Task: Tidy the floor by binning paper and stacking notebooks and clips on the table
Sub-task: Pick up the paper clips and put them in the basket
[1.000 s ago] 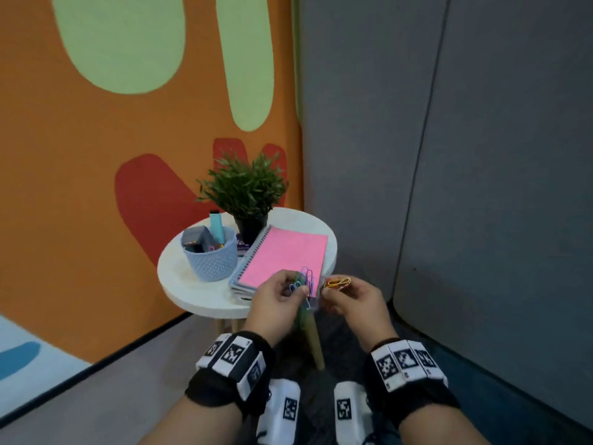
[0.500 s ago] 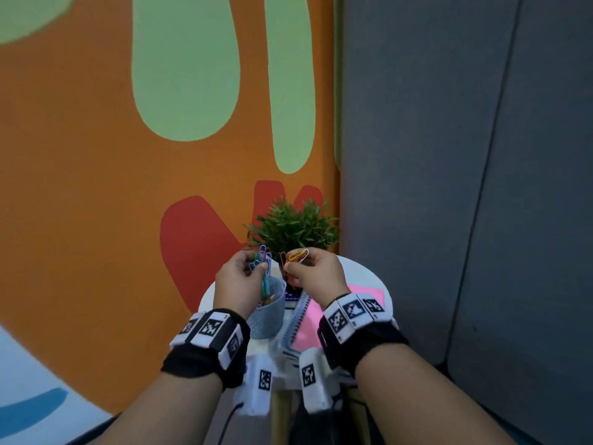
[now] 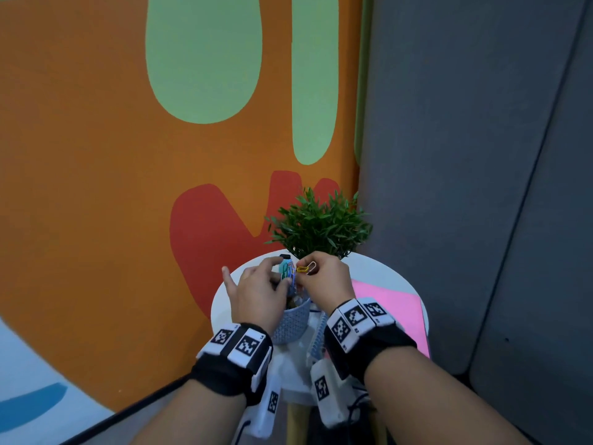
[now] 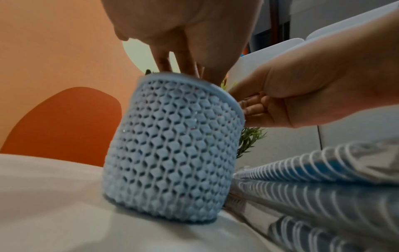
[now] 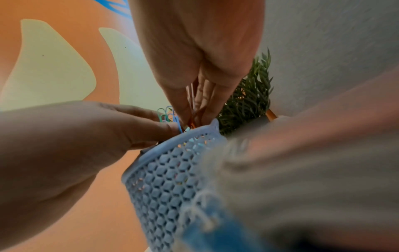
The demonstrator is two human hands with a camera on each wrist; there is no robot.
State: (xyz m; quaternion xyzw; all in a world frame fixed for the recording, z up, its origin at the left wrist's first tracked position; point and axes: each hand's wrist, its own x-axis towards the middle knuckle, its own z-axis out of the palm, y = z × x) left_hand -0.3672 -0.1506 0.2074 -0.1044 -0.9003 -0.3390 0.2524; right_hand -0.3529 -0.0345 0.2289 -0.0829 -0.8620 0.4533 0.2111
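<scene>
Over the blue woven cup (image 3: 293,322) on the round white table (image 3: 385,271), my left hand (image 3: 284,277) pinches a bunch of blue and green paper clips (image 3: 290,273). Beside it, my right hand (image 3: 308,270) pinches yellow and white clips (image 3: 306,268). In the right wrist view the right fingers (image 5: 194,102) point down at the cup's rim (image 5: 183,136), with the blue and green clips (image 5: 167,116) held by the left hand (image 5: 164,126). The left wrist view has the cup (image 4: 172,145) upright under both hands. A pink notebook (image 3: 391,309) tops a spiral-bound stack (image 4: 302,167).
A potted green plant (image 3: 321,226) stands at the back of the table, just behind my hands. The orange painted wall is on the left and grey padded panels are on the right. A teal marker (image 3: 284,266) sticks up from the cup.
Both hands have moved forward and down over the cup, still holding their clips. The left fingers have spread a little. The view has come closer to the table.
</scene>
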